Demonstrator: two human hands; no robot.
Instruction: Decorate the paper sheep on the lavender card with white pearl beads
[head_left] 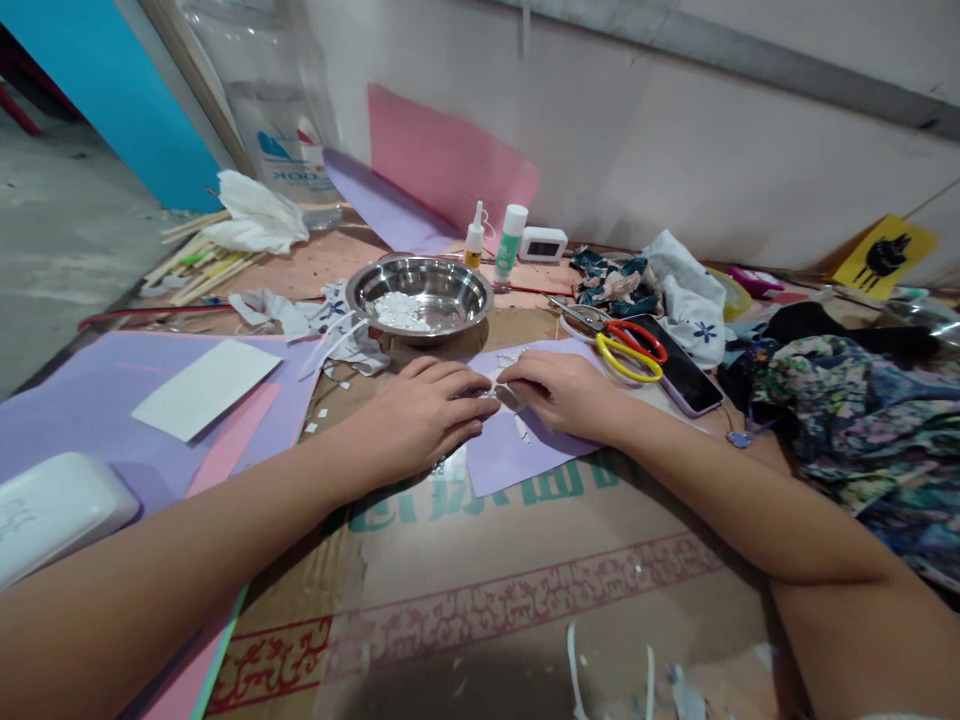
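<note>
My left hand [427, 415] lies palm down, its fingers curved together at the left edge of a lilac sheet of paper [510, 465]. Facing it over that sheet, my right hand [566, 392] has thumb and index finger pinched. Between the fingertips of both hands is something small, clear or whitish, that I cannot make out. Small white paper scraps [523, 428] lie on the lilac sheet. Just behind my left hand stands a steel bowl [469, 318] with white paper bits [403, 311] inside. The lilac sheet rests on a printed cardboard [450, 560].
Scissors [630, 350] lie by a phone [686, 375] on the right, before crumpled fabric [832, 430]. A glue stick [510, 243] and a small glue bottle [474, 243] stand behind the bowl. Left are coloured sheets [67, 380], a white card [206, 390] and a white case [64, 510].
</note>
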